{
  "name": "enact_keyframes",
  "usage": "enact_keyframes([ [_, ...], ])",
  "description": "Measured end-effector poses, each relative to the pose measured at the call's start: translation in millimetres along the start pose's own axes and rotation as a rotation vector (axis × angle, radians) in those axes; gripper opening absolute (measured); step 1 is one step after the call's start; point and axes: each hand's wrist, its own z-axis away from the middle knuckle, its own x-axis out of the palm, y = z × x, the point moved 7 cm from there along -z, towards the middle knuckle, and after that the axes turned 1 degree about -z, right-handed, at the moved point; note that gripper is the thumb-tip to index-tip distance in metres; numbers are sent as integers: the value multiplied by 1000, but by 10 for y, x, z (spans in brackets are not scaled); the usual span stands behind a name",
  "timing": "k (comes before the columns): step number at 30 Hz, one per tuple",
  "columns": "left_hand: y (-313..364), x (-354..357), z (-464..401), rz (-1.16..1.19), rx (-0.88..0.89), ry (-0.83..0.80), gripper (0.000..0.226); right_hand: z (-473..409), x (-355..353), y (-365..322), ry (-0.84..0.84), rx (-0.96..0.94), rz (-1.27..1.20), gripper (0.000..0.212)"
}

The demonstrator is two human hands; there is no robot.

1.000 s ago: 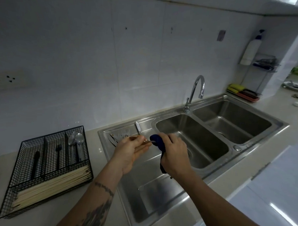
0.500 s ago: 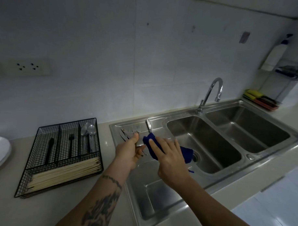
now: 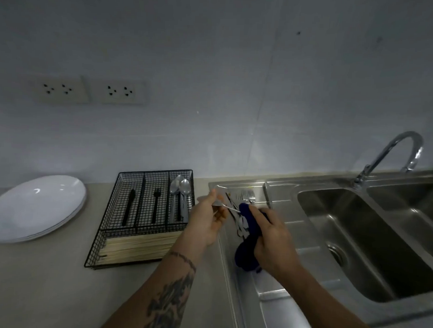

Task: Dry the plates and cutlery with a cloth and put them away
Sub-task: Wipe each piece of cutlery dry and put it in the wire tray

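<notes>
A: What has changed in the last second?

B: Mostly the view. The head has swung left, so the stack of white plates (image 3: 36, 208) on the counter (image 3: 46, 293) is now in sight, and so is the whole wire cutlery tray (image 3: 145, 217). A second ago both hands were over the drainboard near the basin; now they sit nearer the tray. I judge the drying of this piece is close to done and the drop into the tray comes next.

A: Go left to right. What holds what?

B: The plates lie stacked at the far left, apparently dried and set aside. The tray stands just right of them. Its back row has three slots: a black knife (image 3: 128, 210), a black fork (image 3: 155, 206), then several steel spoons (image 3: 181, 194). The long front compartment is packed with pale chopsticks (image 3: 136, 247).

A: And the hands?

B: The left hand (image 3: 206, 222) is closed around the handle of a thin metal utensil (image 3: 227, 208); blur keeps me from telling spoon from fork. The right hand (image 3: 274, 242) is clamped on the blue cloth (image 3: 248, 241), which wraps the utensil's other end. The two hands are close but not touching.

A: Anything left to dry?

B: More cutlery (image 3: 245, 196) lies on the drainboard (image 3: 280, 284) behind the hands, so the job is not finished. Further right, the sink (image 3: 355, 242) has nothing in the part I can see, with the tap (image 3: 392, 152) above its back rim.
</notes>
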Motion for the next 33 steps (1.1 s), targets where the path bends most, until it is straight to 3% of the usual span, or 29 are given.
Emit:
enact_keyframes([
  [3,86,-114,-124,-60,0,-13,15,-159,199,-139,-9,-22,-59,75],
  [8,416,-406,-485,-274,146,203,13,-329,437,-138,-59,1,-33,73],
  [11,739,-430,-720,-613,270,240,26,-307,406,77,-67,81,-58,71],
  [15,949,-427,-1027,-1009,300,319,47,-224,318,433,-78,188,-63,69],
  [22,629,-582,-1294,-1269,143,320,64,-97,119,764,-44,305,-68,63],
  [26,563,-563,-1252,-1390,274,241,79,-73,54,820,-24,340,-61,64],
  [30,522,-610,-1156,-1478,257,290,56,-65,14,839,-7,329,-61,64],
  [33,520,-586,-1036,-1526,281,344,73,-65,-7,853,-10,327,-70,64],
])
